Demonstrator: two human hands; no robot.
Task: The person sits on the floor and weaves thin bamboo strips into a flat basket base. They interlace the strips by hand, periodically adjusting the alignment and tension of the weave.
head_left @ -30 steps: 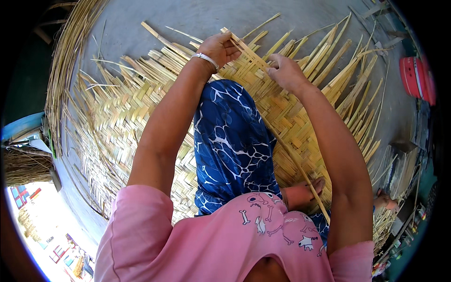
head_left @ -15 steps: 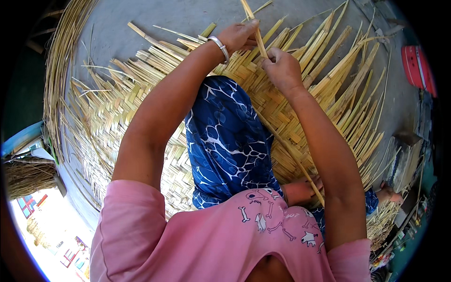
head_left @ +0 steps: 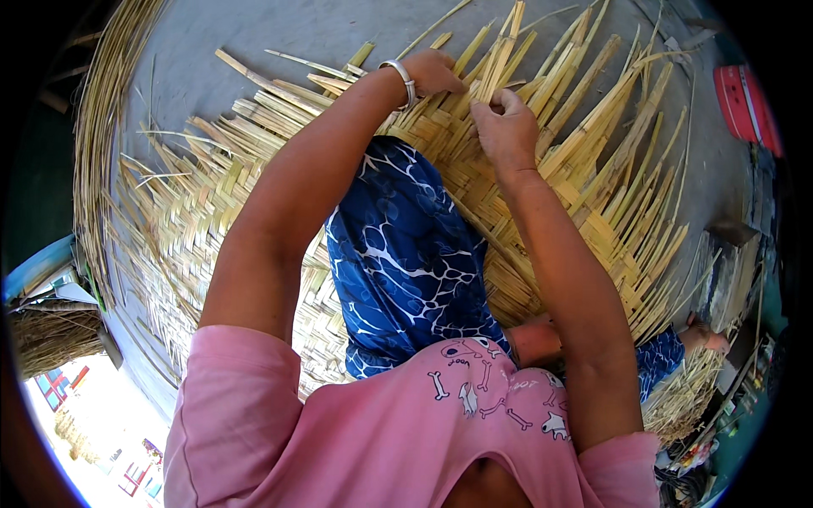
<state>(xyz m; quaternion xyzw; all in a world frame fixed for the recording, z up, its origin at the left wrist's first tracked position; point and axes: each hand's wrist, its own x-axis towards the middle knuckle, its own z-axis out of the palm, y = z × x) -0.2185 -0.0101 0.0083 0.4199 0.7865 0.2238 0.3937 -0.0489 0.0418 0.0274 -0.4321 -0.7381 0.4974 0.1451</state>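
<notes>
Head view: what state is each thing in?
Woven mat: partly woven.
Strip ends: loose, fanned out.
Left hand: fingers bent at the strips; grip unclear.
Right hand: fingers curled at the strips; grip unclear.
Stick: lying across the mat.
Bracelet: worn, left wrist.

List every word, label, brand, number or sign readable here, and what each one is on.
Pink shirt: small lettering among the bone prints; I don't copy printed words out.
Red object at the right edge: any marking is too small to read.
Woven mat: none visible.
</notes>
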